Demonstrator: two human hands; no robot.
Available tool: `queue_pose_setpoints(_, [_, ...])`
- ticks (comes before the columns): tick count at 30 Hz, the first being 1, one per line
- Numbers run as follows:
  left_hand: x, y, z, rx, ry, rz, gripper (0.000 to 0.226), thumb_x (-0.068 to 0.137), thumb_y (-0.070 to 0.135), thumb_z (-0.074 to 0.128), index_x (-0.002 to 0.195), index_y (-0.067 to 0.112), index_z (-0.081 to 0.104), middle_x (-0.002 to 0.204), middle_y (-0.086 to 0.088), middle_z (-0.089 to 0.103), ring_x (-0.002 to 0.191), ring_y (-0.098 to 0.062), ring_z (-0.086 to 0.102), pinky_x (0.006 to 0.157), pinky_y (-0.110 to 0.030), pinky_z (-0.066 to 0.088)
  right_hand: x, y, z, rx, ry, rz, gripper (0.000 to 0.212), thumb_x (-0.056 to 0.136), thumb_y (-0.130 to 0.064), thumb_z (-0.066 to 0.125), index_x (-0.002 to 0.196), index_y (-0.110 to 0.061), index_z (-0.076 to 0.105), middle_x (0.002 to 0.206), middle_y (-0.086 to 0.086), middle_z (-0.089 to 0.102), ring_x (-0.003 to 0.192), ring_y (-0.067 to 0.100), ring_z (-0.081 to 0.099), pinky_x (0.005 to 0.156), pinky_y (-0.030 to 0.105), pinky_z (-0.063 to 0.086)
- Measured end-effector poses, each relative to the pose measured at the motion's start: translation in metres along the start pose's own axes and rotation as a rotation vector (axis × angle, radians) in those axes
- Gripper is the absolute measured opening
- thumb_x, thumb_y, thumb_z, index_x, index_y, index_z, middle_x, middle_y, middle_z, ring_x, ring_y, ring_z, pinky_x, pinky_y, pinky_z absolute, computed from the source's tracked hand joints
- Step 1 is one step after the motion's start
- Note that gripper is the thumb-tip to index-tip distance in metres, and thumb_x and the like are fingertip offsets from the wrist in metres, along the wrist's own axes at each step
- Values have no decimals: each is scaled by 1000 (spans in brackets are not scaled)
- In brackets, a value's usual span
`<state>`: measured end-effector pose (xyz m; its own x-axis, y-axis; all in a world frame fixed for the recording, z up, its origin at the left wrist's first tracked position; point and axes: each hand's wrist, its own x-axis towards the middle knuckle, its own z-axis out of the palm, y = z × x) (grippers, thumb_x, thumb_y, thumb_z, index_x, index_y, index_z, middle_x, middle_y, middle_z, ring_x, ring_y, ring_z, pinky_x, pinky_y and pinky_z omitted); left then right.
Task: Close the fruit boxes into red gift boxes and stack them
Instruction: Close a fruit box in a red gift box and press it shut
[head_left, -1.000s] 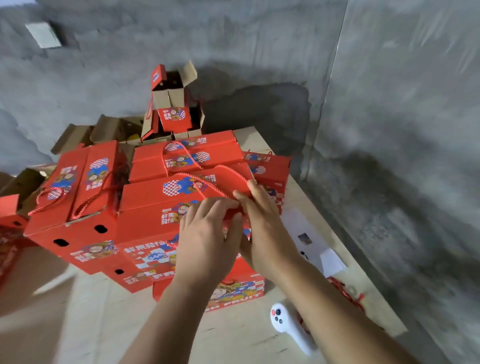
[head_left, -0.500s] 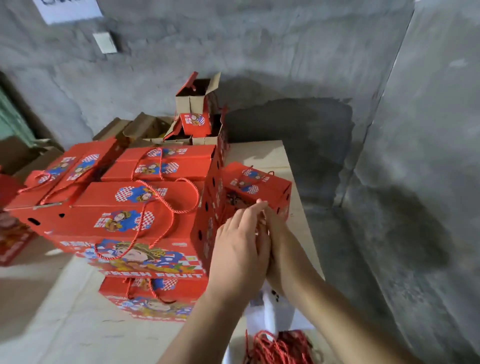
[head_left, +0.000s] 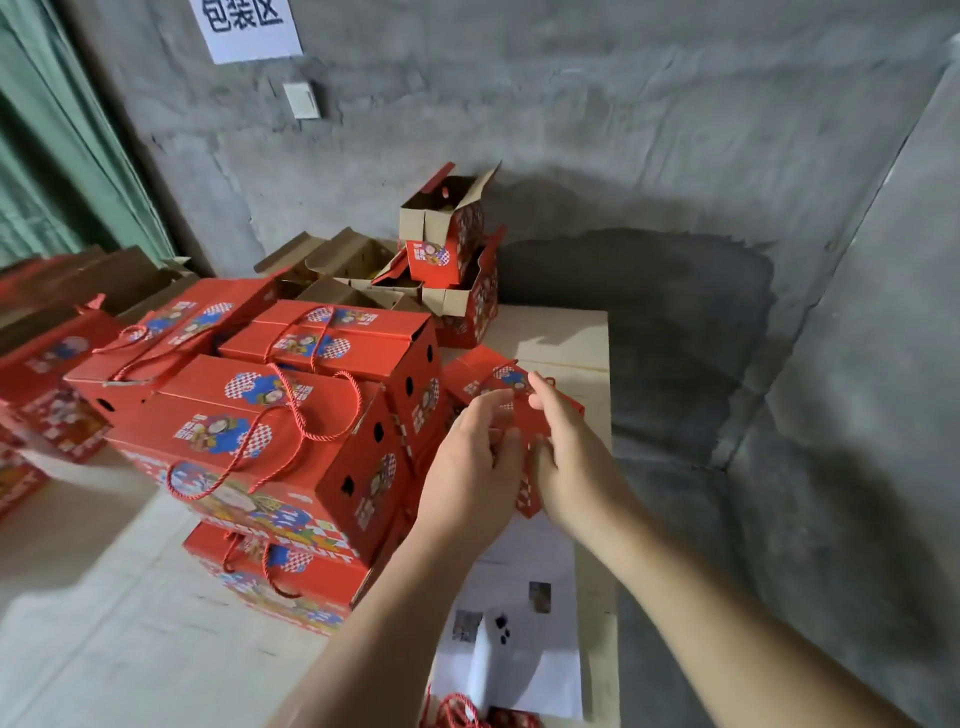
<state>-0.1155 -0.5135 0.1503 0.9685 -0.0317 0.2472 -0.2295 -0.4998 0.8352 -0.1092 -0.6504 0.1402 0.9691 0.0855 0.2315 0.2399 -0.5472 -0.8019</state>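
Hands first: your left hand (head_left: 475, 467) and right hand (head_left: 574, 457) meet on one small red gift box (head_left: 511, 387) that sits on the pale surface (head_left: 566, 332) right under your fingers, at its far right side. Your left fingers curl over the near top edge of the box while your right hand cups its right flank with the thumb tucked toward the front, so both are grasping it, most likely to press the top flaps together or to square the box before lifting it. Just to the left of your left hand stands the stack of closed gift boxes (head_left: 291, 415), rope handles draped loose over the lids, and that placement suggests the small box is headed there once it is shut. Beyond your hands, against the wall, open boxes (head_left: 447, 223) are piled with flaps up, presumably waiting their turn. Below your wrists lies a white sheet of paper (head_left: 514, 639), and a tangle of red cord (head_left: 467, 714) is cut off by the bottom edge. Your hands cover most of the small box, so you cannot tell whether its lid is fully closed or whether its handle is threaded. Boxes at the far left are blurred, and what is inside the open ones is too dark to make out.
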Motion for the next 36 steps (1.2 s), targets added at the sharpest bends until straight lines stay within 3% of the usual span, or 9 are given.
queue_pose_setpoints(3, [12,1,22,-76,42,-54,41,98,30,52,136,44,55,117,22,67,103,3,65,87,-40,61,17,10,-13,2,-11,9,61,108,-18,44,162,-38,23,163,-9,38,146,12,41,110,23,36])
queue_pose_setpoints(11, [73,8,128,-223,305,-254,27,100,20,62,118,39,67,104,27,70,95,10,65,70,-8,49,85,90,-84,36,-175,-44,58,104,-26,55,156,-37,33,151,-9,49,129,13,56,107,35,52])
queue_pose_setpoints(13, [83,16,163,-259,331,-288,26,100,18,62,117,37,69,106,26,71,96,9,66,73,-10,51,102,120,-105,45,-207,-40,58,103,-25,57,155,-37,36,148,-10,50,124,13,59,102,33,54])
queue_pose_setpoints(18, [117,37,223,-311,341,-367,30,100,10,60,120,30,68,114,12,73,105,-8,71,93,-43,60,134,179,-140,89,-299,17,55,103,-18,55,153,-37,39,140,-14,53,122,10,57,89,14,44])
queue_pose_setpoints(20, [137,44,235,-309,386,-364,29,99,9,60,117,30,69,109,15,75,101,-1,70,89,-31,60,150,189,-146,125,-329,29,53,105,-20,55,153,-36,39,138,-14,54,123,8,56,85,9,44])
queue_pose_setpoints(24, [184,44,243,-316,411,-342,25,101,10,60,114,28,71,103,16,77,95,2,72,76,-13,54,198,197,-143,203,-355,26,49,106,-25,54,152,-34,40,135,-15,56,125,7,55,93,18,46])
queue_pose_setpoints(28, [241,26,236,-311,487,-338,24,101,9,60,113,25,72,101,13,78,94,1,72,75,-11,53,259,197,-129,208,-407,-7,49,107,-28,51,154,-35,37,135,-16,55,114,-2,56,85,7,45])
queue_pose_setpoints(33, [342,1,219,-343,540,-330,26,99,8,58,108,27,73,97,20,76,93,3,71,74,-11,52,362,189,-106,213,-423,-43,49,108,-29,47,156,-35,34,147,-9,52,126,6,51,84,9,40])
queue_pose_setpoints(36, [401,-8,207,-347,565,-336,26,99,11,58,106,30,74,97,20,76,93,4,70,74,-11,53,422,185,-93,226,-425,-33,47,108,-32,45,154,-37,35,138,-13,53,111,-3,53,74,5,39])
